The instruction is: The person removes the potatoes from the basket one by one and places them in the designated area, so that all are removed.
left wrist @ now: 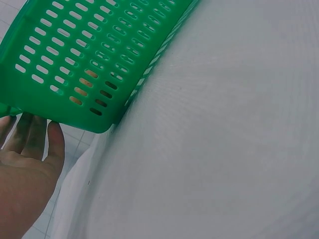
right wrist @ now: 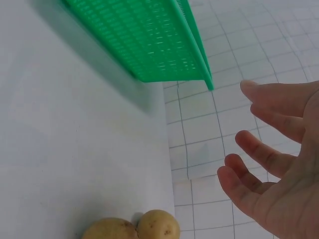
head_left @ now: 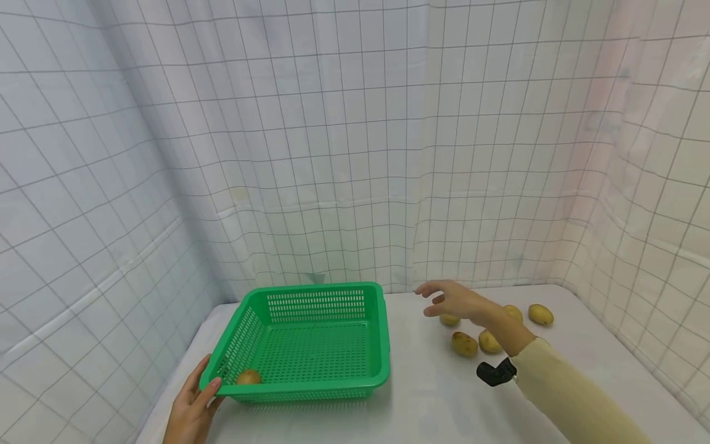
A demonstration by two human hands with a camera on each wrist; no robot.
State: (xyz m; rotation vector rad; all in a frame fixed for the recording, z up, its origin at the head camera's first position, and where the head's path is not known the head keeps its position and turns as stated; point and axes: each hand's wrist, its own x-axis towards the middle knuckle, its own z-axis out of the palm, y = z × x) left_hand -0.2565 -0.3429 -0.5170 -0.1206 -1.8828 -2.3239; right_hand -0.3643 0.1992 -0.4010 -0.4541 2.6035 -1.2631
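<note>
A green plastic basket with slotted walls stands on the left side of the white table. One potato lies inside it at the near left corner. My left hand grips that corner, its thumb over the rim and its fingers against the outer side. In the left wrist view the fingertips touch the basket's edge. To the right of the basket, my right hand hangs in the air with fingers spread and slightly bent, holding nothing. Below it in the right wrist view lie two potatoes.
Several potatoes are scattered on the table's right half, some partly hidden by the right forearm. One potato sits farthest right. White grid-patterned curtains enclose the table at the back and both sides.
</note>
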